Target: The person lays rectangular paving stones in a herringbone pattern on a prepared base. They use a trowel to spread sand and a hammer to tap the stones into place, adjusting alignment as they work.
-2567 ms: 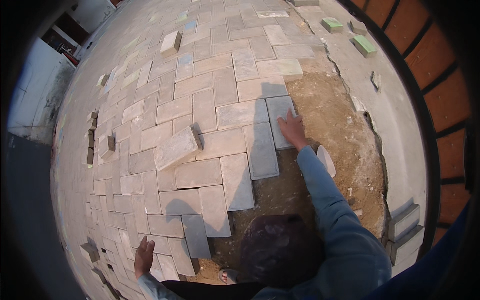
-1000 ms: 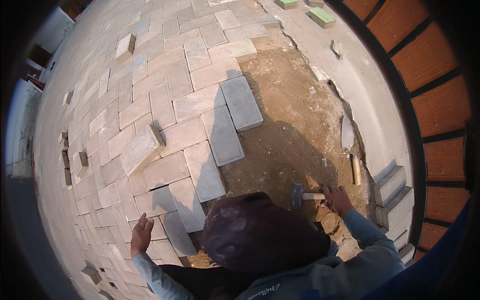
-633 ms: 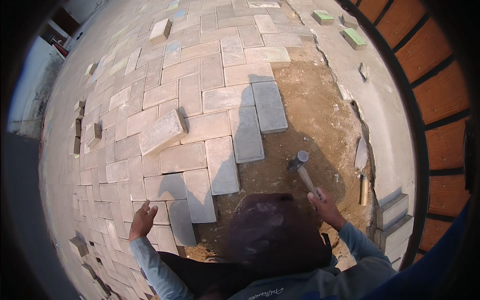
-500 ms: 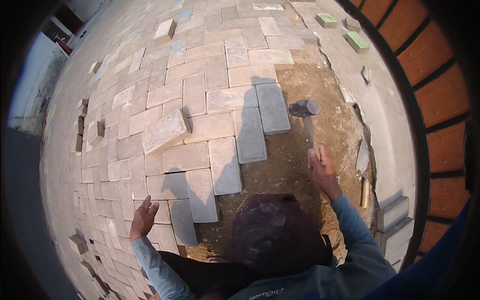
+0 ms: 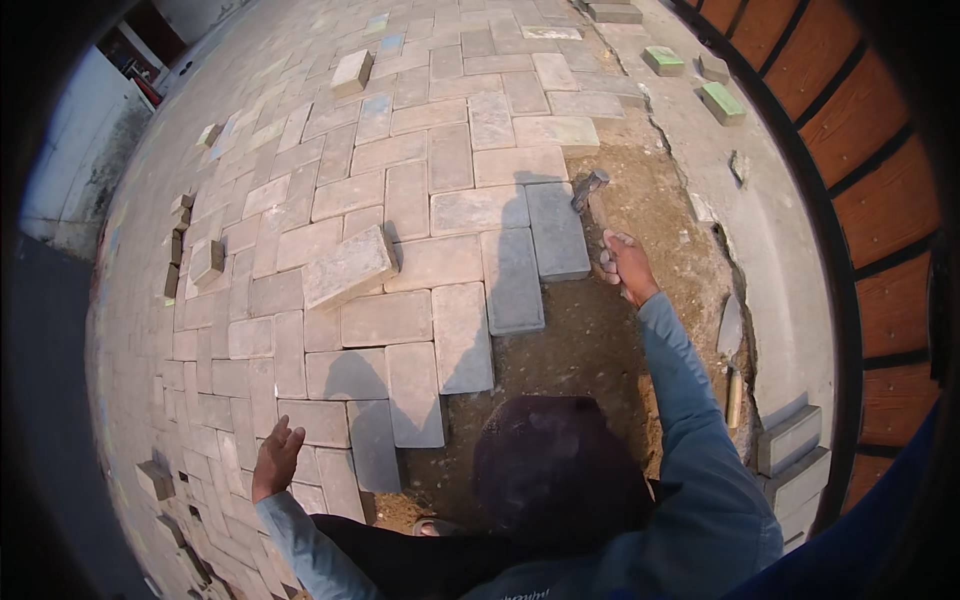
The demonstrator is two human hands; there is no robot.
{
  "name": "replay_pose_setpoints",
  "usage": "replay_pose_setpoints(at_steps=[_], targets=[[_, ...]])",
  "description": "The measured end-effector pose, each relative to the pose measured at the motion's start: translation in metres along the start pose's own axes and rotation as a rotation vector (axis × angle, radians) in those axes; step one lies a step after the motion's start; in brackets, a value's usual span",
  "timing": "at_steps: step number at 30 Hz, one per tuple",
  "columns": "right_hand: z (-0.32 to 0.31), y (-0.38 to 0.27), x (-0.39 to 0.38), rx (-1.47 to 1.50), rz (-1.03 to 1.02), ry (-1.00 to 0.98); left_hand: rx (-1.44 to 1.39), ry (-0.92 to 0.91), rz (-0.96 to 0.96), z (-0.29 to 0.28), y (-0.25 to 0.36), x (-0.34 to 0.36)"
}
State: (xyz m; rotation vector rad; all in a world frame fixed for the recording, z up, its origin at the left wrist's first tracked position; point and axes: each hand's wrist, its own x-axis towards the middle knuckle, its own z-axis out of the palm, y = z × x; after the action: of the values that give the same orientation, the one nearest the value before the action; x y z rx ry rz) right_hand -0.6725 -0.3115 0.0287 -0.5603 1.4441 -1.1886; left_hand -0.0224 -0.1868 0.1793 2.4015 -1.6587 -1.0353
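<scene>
A club hammer (image 5: 590, 192) is held by its handle in my right hand (image 5: 628, 267), whose fingers wrap round it. The hammer head is at the right edge of the outermost grey paver (image 5: 556, 232); whether they touch I cannot tell. My left hand (image 5: 278, 458) is open, fingers apart, above the laid pavers (image 5: 388, 318), holding nothing. A loose paver (image 5: 350, 267) lies tilted on top of the laid ones. Bare sand (image 5: 560, 350) borders the stepped paver edge, and my knee covers part of it.
A trowel (image 5: 731, 325) lies on the sand's right side by a concrete strip (image 5: 775, 250). Stacked pavers (image 5: 790, 440) stand lower right, near a wood-panelled gate (image 5: 885, 220). Green-topped blocks (image 5: 722, 102) lie farther up. Several loose blocks (image 5: 207, 262) sit on the paving at left.
My right hand has moved up and slightly left, bringing the hammer from over the sand to the paver's edge. My left hand has shifted slightly left and down. The view has tilted slightly.
</scene>
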Motion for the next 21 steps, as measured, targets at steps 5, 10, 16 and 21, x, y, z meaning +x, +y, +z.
replay_pose_setpoints(at_steps=[5,10,16,21], targets=[[-0.063,0.001,-0.002,0.658,0.029,0.175,0.012,0.020,-0.065,-0.004,-0.009,-0.032],[-0.031,0.014,0.043,0.653,0.291,-0.019,-0.023,-0.007,-0.035,-0.001,0.020,-0.025],[-0.024,-0.007,0.050,0.372,0.327,-0.028,-0.077,-0.005,0.060,-0.007,0.060,-0.005],[-0.010,-0.031,-0.007,-0.385,-0.342,0.109,-0.357,0.098,0.139,-0.061,0.110,-0.038]])
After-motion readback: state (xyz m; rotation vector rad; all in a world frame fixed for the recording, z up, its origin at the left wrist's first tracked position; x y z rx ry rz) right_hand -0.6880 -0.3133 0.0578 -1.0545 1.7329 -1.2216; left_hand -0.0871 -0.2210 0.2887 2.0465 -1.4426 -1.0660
